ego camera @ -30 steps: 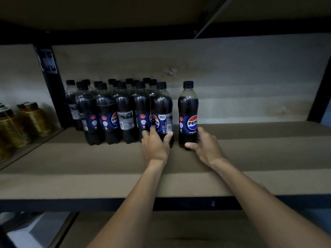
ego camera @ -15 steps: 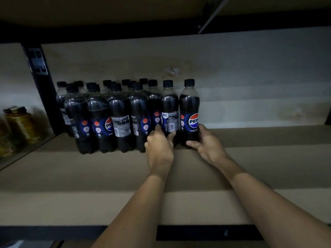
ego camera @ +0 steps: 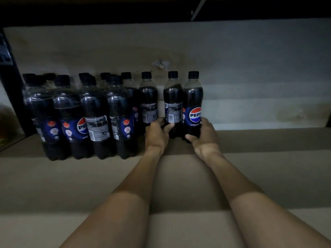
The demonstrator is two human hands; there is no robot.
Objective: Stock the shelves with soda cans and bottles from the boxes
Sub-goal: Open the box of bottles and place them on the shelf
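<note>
Several dark Pepsi bottles (ego camera: pixel 96 115) with black caps stand in rows at the back left of a brown shelf board (ego camera: pixel 259 167). My left hand (ego camera: pixel 156 135) grips the base of a bottle (ego camera: pixel 173 104) whose label text faces me. My right hand (ego camera: pixel 204 138) grips the base of the rightmost bottle (ego camera: pixel 193 104), whose Pepsi logo faces me. These two bottles stand upright and touch each other, deep on the shelf close to the back wall.
A black upright post (ego camera: pixel 10 83) borders the shelf on the left, with yellowish containers (ego camera: pixel 5 126) beyond it. The pale back wall (ego camera: pixel 259 77) runs behind the bottles. Another shelf (ego camera: pixel 161 8) hangs low overhead.
Both hands have slid their two bottles deeper onto the shelf, and the right bottle has closed up against the left one. My view has moved closer in.
</note>
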